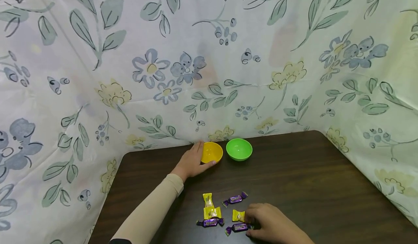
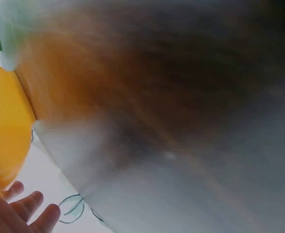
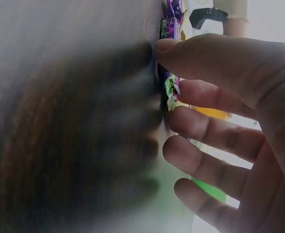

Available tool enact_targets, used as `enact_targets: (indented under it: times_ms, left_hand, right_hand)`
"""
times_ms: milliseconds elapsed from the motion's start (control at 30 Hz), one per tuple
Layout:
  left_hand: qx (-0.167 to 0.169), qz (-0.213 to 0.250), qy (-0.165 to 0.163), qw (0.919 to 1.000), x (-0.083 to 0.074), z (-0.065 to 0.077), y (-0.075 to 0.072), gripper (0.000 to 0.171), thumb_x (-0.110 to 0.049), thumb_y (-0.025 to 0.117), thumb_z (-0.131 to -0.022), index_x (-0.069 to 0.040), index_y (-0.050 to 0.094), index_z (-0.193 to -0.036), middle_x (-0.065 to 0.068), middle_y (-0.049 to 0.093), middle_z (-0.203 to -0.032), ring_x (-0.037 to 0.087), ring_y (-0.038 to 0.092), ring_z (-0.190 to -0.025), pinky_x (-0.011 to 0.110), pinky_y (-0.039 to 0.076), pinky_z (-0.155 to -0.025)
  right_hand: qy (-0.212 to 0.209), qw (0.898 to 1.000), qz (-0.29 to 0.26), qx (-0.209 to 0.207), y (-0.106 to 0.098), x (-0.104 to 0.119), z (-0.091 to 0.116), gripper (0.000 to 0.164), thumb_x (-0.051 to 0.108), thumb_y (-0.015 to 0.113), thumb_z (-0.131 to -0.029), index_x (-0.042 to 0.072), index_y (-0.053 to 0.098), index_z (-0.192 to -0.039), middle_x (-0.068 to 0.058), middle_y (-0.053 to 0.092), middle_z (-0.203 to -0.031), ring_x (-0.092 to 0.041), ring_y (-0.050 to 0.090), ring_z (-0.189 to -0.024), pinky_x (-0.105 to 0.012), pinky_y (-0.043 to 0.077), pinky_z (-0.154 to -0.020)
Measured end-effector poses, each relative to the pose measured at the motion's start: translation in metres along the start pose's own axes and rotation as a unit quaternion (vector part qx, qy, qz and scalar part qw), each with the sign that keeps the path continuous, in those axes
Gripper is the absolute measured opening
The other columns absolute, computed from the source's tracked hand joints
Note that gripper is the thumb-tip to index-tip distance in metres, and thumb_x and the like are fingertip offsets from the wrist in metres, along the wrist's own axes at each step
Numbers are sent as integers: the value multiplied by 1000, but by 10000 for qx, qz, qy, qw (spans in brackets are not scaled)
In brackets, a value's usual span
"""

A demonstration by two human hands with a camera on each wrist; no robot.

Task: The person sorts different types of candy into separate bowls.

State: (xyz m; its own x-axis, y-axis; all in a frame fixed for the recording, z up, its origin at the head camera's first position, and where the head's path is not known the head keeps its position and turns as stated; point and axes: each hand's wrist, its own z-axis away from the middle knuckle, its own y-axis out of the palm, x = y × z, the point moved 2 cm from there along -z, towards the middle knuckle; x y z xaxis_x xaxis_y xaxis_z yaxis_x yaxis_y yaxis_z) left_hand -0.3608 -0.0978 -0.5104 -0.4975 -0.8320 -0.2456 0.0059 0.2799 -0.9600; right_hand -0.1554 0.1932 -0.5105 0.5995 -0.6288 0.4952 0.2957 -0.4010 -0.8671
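My left hand (image 1: 192,161) rests against the left side of a yellow bowl (image 1: 213,152), its fingers nearly straight and its thumb along the front. That bowl also shows at the edge of the left wrist view. Low in the head view, my right hand (image 1: 272,223) is down at the tabletop beside a yellow-wrapped candy (image 1: 238,215) and a purple-wrapped candy (image 1: 239,227). In the right wrist view, thumb and spread fingers stand apart around a purple wrapper (image 3: 172,90), the thumb tip right at it. Part of these candies is hidden by the hand.
A green bowl (image 1: 239,150) stands just right of the yellow one, near the back edge of the dark wooden table (image 1: 303,178). Left of my right hand lie two more yellow candies (image 1: 212,212) and two purple ones (image 1: 235,199). Floral cloth (image 1: 209,102) hangs behind.
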Motion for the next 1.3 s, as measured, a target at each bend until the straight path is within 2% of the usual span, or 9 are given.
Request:
enact_targets:
  times_ms: [300, 533, 800, 1300]
  left_hand:
    - [50, -37, -59, 10000, -4, -9, 2, 112, -83, 41, -97, 4, 23, -167, 22, 29, -174, 37, 36, -159, 51, 36, -127]
    - [159, -156, -55, 9997, -2, -12, 5, 113, -83, 38, -97, 4, 21, -167, 22, 24, -175, 37, 28, -162, 50, 30, -131]
    - [279, -411, -120, 9987, -8, -9, 1, 111, -82, 35, -98, 3, 21, -167, 21, 22, -176, 35, 22, -164, 48, 19, -135]
    - [338, -650, -203, 9971, -13, -10, 0, 108, -79, 35, -99, 4, 23, -167, 22, 23, -175, 35, 23, -164, 46, 20, -135]
  right_hand:
    - [56, 9998, 178, 26, 1, 4, -5, 16, 37, 85, -90, 29, 72, -95, 23, 58, -89, 7, 45, -73, -20, 45, -68]
    - [-231, 9989, 414, -72, 2, 8, -9, 13, 30, 85, -89, 28, 73, -91, 22, 60, -87, 8, 47, -74, -21, 47, -68]
    - [-120, 9995, 260, 114, 3, 9, -10, 10, 31, 83, -92, 27, 73, -91, 22, 60, -88, 8, 48, -75, -20, 47, -68]
    - [19, 9996, -290, 55, -1, 7, -6, 10, 29, 83, -93, 30, 73, -94, 24, 62, -91, 8, 53, -77, -18, 49, -66]
